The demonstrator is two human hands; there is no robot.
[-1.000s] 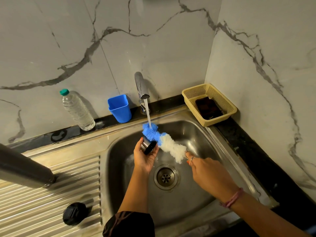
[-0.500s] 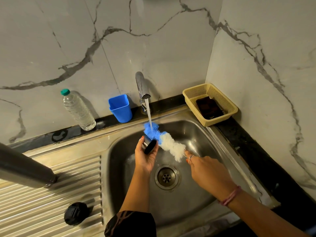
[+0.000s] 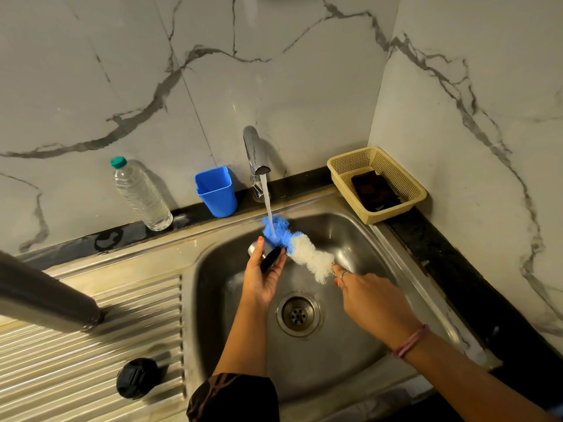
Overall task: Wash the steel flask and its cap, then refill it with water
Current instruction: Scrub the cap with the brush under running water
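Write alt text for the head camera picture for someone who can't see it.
Over a steel sink, a person's left hand holds a small steel cap while the right hand scrubs it with a blue and white brush under the running tap. The steel flask and a black lid rest on the draining board.

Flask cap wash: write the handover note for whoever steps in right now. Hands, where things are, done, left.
Left hand: holds the steel cap over the sink, under the running tap.
Right hand: grips the handle of the brush; its blue tip is at the cap, in the stream.
Flask: lying on the drainboard, left of the sink. A black lid sits on the drainboard too.
Done: cap scrubbing under way.
Left: finish and rinse the cap; whether the flask is washed cannot be told; refill and close it.
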